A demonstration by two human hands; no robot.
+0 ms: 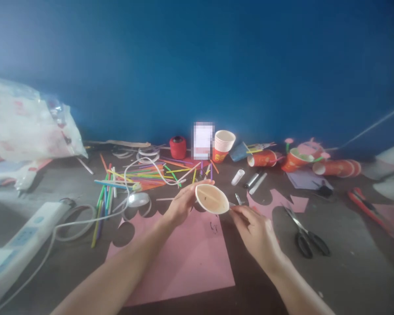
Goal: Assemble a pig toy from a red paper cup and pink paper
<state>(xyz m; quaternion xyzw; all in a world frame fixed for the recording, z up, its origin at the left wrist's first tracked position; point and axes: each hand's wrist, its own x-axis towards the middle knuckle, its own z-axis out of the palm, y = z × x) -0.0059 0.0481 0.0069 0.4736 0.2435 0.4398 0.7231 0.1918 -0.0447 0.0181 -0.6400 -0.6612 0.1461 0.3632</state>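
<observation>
A paper cup [212, 199] is tipped so that its pale open mouth faces me, and its rim looks oval. My left hand [185, 201] wraps round the cup's left side, holding it above a pink paper sheet [187, 262] with round pieces cut from its upper edge. At the right end of the rim, the fingers of my right hand [251, 223] are pinched together. A thin greyish bit shows at those fingertips, too small to name. The cup's outer wall is mostly hidden by its tilt and my left hand.
Black-handled scissors [304, 234] lie open at right, by pink scraps [272, 203]. Coloured sticks [141, 175] and a white cable [85, 223] spread at left near a power strip [26, 238]. Stacked cups [223, 144] stand at the back; a red utility knife [367, 205] lies far right.
</observation>
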